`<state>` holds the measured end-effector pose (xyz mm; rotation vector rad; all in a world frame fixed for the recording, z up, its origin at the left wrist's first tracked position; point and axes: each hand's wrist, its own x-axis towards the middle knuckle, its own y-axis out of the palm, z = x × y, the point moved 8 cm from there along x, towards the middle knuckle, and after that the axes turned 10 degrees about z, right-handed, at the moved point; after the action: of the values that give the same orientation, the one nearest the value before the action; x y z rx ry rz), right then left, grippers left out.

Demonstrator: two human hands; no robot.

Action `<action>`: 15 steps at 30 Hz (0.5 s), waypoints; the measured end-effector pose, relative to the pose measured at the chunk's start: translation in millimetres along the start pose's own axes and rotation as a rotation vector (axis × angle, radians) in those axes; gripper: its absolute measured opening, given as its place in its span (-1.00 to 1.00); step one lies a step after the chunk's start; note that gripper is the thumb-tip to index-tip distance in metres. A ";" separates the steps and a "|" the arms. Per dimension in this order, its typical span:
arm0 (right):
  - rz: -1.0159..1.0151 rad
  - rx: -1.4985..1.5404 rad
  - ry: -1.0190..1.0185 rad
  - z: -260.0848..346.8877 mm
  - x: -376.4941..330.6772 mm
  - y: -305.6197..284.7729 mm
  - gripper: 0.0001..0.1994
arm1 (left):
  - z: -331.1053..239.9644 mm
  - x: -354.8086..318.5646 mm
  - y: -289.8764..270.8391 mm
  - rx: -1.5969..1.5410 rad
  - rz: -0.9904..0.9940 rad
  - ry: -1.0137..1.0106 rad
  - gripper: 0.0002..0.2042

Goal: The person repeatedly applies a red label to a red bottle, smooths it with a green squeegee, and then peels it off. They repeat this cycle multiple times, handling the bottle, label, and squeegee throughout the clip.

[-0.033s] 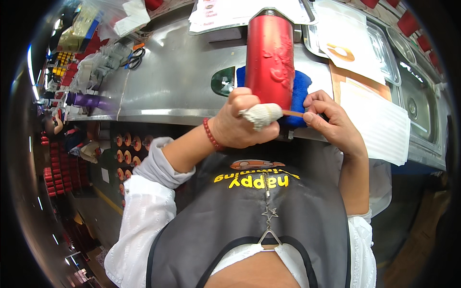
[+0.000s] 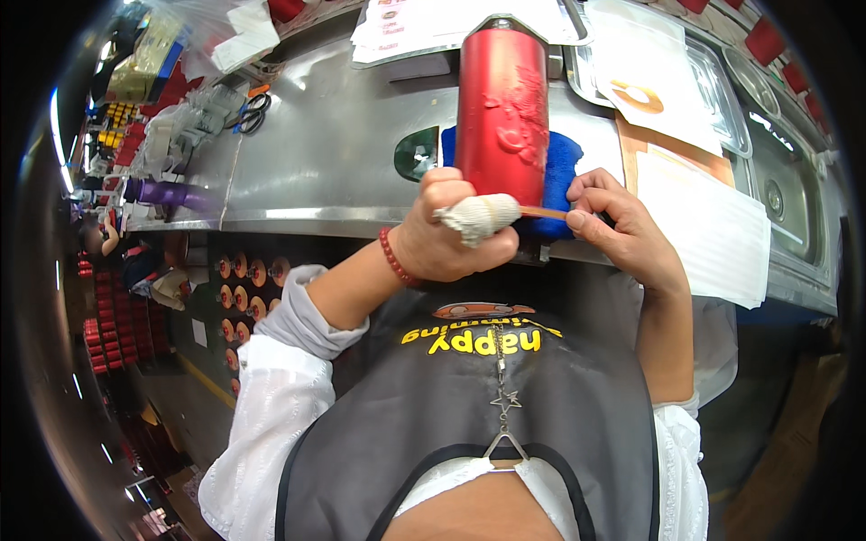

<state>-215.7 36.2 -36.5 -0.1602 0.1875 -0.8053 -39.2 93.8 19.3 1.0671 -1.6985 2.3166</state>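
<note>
A red metal cylinder [image 2: 502, 113] with a raised relief lies on a blue cloth [image 2: 564, 162], its neck toward the far side. Fingers curled, my left hand [image 2: 451, 230] is at the cylinder's near end; one of its fingers wears a white ribbed covering [image 2: 483, 216]. From that covered finger a thin orange-brown strip [image 2: 544, 213] runs across to my right hand [image 2: 622, 225], which pinches its other end between thumb and finger. The left hand looks closed on the strip's near-left end, though the contact is partly hidden.
The steel worktable [image 2: 316, 135] carries scissors [image 2: 254, 113] and a dark green rounded piece [image 2: 418, 154] to the left. White sheets [image 2: 695, 225] lie at the right, beside a sink [image 2: 785, 194]. Papers [image 2: 406, 32] lie behind the cylinder. Several round-based items [image 2: 242, 298] stand below the table's left part.
My left hand and the cylinder have shifted very slightly left. A little more of the strip shows between my hands; my right hand keeps its pinch.
</note>
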 end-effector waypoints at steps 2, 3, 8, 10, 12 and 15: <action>0.012 -0.022 -0.014 3.3 3.3 1.2 -0.76 | 0.7 -3.4 -0.8 0.034 -0.011 -0.050 -0.78; 0.009 -0.015 -0.009 2.2 2.5 1.2 -0.76 | -1.2 -1.4 -0.2 0.007 -0.002 -0.027 -0.76; -0.023 0.026 0.009 0.3 0.4 -0.5 -0.75 | -2.7 15.7 7.9 -0.055 0.033 0.081 -0.71; -0.018 0.008 0.000 0.7 0.6 0.4 -0.75 | -2.2 13.2 8.3 -0.032 0.013 0.077 -0.72; -0.012 -0.004 -0.006 1.7 0.4 1.1 -0.76 | -1.2 4.2 1.4 -0.038 -0.038 0.020 -0.73; 0.012 -0.015 0.000 3.6 2.7 1.9 -0.76 | -0.4 -4.3 -1.1 0.022 -0.039 -0.039 -0.73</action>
<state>-211.8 35.7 -33.7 -0.1729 0.1944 -0.7917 -35.6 95.9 17.7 1.1463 -1.6541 2.3114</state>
